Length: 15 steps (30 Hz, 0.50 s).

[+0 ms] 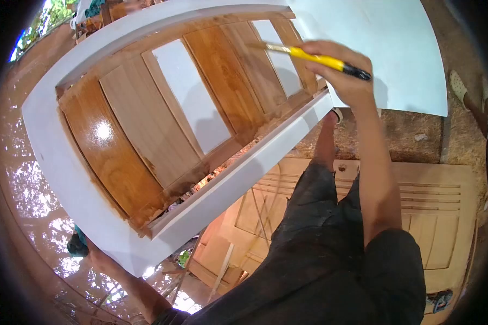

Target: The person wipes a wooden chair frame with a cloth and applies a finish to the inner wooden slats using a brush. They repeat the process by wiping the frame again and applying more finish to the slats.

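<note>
My right hand point(341, 70) is closed round a paintbrush point(315, 57) with a yellow and black handle. Its bristles point left, over the upper right part of a wooden panelled frame point(225, 70). Some of the frame's panels are glossy orange-brown, like the wet-looking left one point(106, 146), while others are paler bare wood point(149, 114). White surface shows through two gaps. Down at the lower left, my left hand point(92, 253) is by the corner of the white board point(130, 246), its fingers round a dark teal cloth point(78, 244). The fingers are partly hidden.
A white sheet point(385, 49) extends at the upper right. Below, a pale wooden door point(434, 216) lies on the ground beside my legs. Another person's sandalled foot point(458, 86) is at the right edge. Timber pieces point(222, 271) lie under the board.
</note>
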Each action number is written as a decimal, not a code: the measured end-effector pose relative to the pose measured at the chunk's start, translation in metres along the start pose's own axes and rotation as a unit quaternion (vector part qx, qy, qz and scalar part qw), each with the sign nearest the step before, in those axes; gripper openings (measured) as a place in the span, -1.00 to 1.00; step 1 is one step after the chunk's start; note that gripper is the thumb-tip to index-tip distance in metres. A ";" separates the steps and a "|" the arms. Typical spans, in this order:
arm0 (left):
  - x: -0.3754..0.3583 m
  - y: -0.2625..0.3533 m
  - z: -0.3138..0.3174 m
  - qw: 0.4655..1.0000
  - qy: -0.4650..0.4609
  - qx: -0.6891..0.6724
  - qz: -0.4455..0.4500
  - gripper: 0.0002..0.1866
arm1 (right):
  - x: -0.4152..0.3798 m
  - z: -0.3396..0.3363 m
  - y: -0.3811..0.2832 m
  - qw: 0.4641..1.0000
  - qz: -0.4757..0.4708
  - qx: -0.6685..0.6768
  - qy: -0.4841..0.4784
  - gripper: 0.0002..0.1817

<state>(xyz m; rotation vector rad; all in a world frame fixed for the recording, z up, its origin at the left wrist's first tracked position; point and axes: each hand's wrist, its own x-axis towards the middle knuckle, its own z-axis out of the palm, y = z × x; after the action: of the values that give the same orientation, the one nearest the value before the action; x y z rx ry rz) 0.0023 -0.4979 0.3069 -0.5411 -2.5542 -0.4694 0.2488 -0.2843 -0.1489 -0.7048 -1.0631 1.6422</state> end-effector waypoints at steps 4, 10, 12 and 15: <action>-0.013 0.019 0.012 0.999 0.023 0.038 -0.021 -0.49 | 0.055 0.030 0.026 0.995 -0.099 -0.006 0.016 -0.73; -0.008 0.008 0.008 1.000 0.023 -0.001 0.000 -0.58 | 0.049 0.038 0.036 0.999 -0.046 0.017 -0.012 -0.74; -0.005 0.004 0.004 1.000 0.024 0.016 -0.005 -0.60 | 0.023 0.029 0.036 0.997 -0.069 0.006 -0.032 -0.74; 0.006 -0.006 -0.003 0.994 0.003 0.088 0.069 -0.58 | -0.023 -0.001 0.016 0.993 -0.048 -0.032 -0.107 -0.71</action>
<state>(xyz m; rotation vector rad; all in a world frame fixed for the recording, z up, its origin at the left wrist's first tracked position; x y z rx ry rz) -0.0040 -0.5028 0.3114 -0.6440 -2.5013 -0.1956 0.2503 -0.3077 -0.1650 -0.5185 -1.2879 1.6317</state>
